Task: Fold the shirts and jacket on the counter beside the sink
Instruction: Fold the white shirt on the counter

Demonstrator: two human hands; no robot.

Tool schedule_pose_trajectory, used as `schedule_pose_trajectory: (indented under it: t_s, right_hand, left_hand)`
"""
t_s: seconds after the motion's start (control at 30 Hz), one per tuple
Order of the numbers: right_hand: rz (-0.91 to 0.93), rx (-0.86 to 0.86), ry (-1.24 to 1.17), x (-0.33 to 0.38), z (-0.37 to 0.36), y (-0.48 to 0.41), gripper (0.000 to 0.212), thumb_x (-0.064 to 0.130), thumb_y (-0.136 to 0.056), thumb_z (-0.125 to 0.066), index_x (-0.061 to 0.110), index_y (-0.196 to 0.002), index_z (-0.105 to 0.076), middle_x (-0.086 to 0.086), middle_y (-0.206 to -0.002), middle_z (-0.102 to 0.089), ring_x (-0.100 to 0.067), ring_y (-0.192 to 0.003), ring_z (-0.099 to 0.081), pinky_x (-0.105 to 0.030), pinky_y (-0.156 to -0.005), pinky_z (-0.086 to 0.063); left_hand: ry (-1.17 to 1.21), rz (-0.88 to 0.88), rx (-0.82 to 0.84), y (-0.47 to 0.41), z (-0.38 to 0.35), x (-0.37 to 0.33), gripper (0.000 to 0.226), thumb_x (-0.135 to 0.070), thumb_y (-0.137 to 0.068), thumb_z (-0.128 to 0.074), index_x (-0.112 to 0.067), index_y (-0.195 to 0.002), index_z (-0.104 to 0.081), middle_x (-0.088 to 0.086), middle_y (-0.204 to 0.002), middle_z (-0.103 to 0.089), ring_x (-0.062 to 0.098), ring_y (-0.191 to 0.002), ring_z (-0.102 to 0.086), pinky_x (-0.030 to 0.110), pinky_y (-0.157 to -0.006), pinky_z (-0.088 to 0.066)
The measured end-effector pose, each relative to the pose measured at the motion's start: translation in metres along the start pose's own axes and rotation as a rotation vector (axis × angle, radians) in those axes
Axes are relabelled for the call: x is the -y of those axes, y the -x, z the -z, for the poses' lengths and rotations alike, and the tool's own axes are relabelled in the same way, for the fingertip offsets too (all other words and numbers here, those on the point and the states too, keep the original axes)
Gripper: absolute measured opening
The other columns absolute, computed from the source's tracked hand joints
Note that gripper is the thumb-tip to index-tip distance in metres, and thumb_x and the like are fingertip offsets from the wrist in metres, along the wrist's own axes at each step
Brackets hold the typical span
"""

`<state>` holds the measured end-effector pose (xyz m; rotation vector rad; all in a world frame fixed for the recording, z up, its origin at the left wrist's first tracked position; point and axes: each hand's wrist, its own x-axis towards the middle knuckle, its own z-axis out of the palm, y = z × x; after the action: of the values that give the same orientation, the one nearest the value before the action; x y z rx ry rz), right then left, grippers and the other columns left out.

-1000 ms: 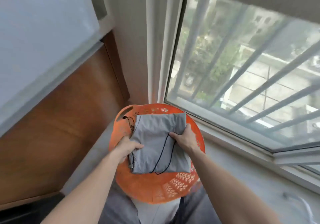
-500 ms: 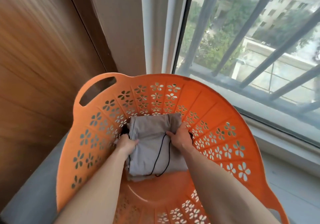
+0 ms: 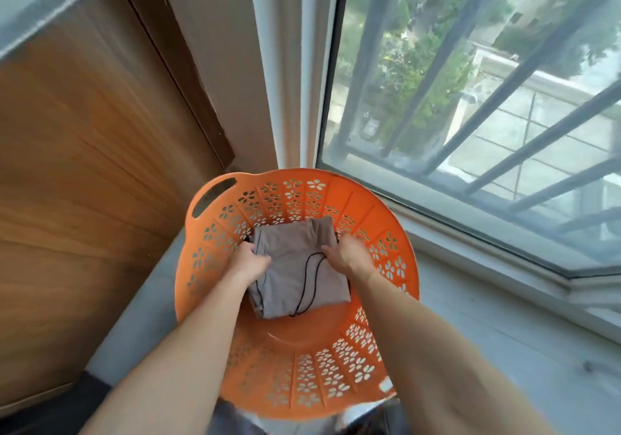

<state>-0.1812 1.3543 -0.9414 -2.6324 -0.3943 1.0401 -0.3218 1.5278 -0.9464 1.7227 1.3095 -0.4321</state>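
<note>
Gripping folded grey jacket (image 3: 297,276) by both long edges with left hand (image 3: 250,262) and right hand (image 3: 347,257); lying lengthwise between them, inside orange laundry basket (image 3: 302,367).

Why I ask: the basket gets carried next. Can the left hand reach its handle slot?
Probably yes: nothing lies between the left hand and the handle slot, but it must first release the folded grey garment.

home laundry corner: orange laundry basket (image 3: 396,266), barred window (image 3: 470,98), wood cabinet (image 3: 84,165).
</note>
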Motion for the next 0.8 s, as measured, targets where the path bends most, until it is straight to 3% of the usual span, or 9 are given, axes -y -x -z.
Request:
schedule_pose_trajectory:
  t_s: [0.07,0.13,0.2,0.27,0.4,0.57,0.8]
  right_hand:
    - [0.013,-0.034,-0.055,0.012,0.044,0.052,0.047,0.045,-0.098,-0.048,0.008,-0.124,-0.060,-0.026,-0.126,-0.056,-0.041,-0.118,-0.055,-0.042,-0.099,-0.047]
    - [0.018,-0.067,-0.105,0.023,0.097,0.109,0.044,0.043,-0.098,-0.042,0.012,-0.117,-0.066,-0.022,-0.124,-0.058,-0.040,-0.116,-0.057,-0.041,-0.099,-0.048]
    - [0.060,-0.115,-0.136,0.033,0.154,0.165,0.038,0.035,-0.095,-0.045,0.012,-0.113,-0.069,-0.018,-0.121,-0.061,-0.036,-0.115,-0.057,-0.039,-0.097,-0.047]
    - [0.091,-0.149,-0.147,0.044,0.212,0.218,0.033,0.025,-0.093,-0.049,0.014,-0.118,-0.068,-0.016,-0.124,-0.059,-0.034,-0.115,-0.057,-0.037,-0.095,-0.047]
    - [0.174,-0.227,-0.160,0.065,0.314,0.317,0.032,0.019,-0.095,-0.047,0.016,-0.118,-0.068,-0.013,-0.122,-0.060,-0.031,-0.111,-0.060,-0.037,-0.093,-0.048]
    - [0.298,-0.387,-0.251,0.082,0.421,0.430,0.029,0.014,-0.096,-0.046,0.015,-0.111,-0.071,-0.009,-0.114,-0.068,-0.026,-0.103,-0.064,-0.036,-0.090,-0.051]
    - [0.407,-0.697,-0.441,0.046,0.507,0.598,0.021,0.015,-0.094,-0.055,0.019,-0.102,-0.074,0.002,-0.099,-0.075,-0.016,-0.094,-0.067,-0.029,-0.085,-0.052]
  left_hand:
    - [0.028,-0.041,-0.017,0.056,0.027,-0.025,0.012,-0.022,-0.089,-0.066,-0.024,-0.098,-0.059,0.000,-0.092,-0.060,0.025,-0.092,-0.060,0.031,-0.080,-0.045]
    - [0.140,-0.056,-0.013,0.119,0.055,-0.056,0.018,-0.012,-0.089,-0.062,-0.013,-0.106,-0.067,0.007,-0.090,-0.069,0.026,-0.082,-0.065,0.033,-0.078,-0.053]
    - [0.228,-0.096,0.010,0.186,0.086,-0.090,0.020,-0.004,-0.092,-0.056,-0.004,-0.108,-0.067,0.009,-0.084,-0.070,0.019,-0.066,-0.063,0.025,-0.064,-0.051]
    - [0.250,-0.161,0.017,0.251,0.116,-0.128,0.016,-0.005,-0.096,-0.053,-0.008,-0.101,-0.068,0.008,-0.084,-0.072,0.011,-0.057,-0.064,0.019,-0.054,-0.047]
    - [0.289,-0.252,0.069,0.373,0.162,-0.207,0.014,-0.014,-0.099,-0.054,-0.015,-0.097,-0.068,0.006,-0.088,-0.075,0.015,-0.068,-0.067,0.029,-0.066,-0.050]
    - [0.324,-0.454,0.132,0.513,0.196,-0.302,0.011,-0.017,-0.100,-0.057,-0.019,-0.097,-0.067,0.002,-0.086,-0.075,0.011,-0.063,-0.066,0.028,-0.058,-0.050]
    - [0.311,-0.742,0.214,0.698,0.183,-0.350,0.015,-0.016,-0.101,-0.053,-0.018,-0.099,-0.068,0.006,-0.093,-0.076,0.016,-0.072,-0.069,0.026,-0.064,-0.053]
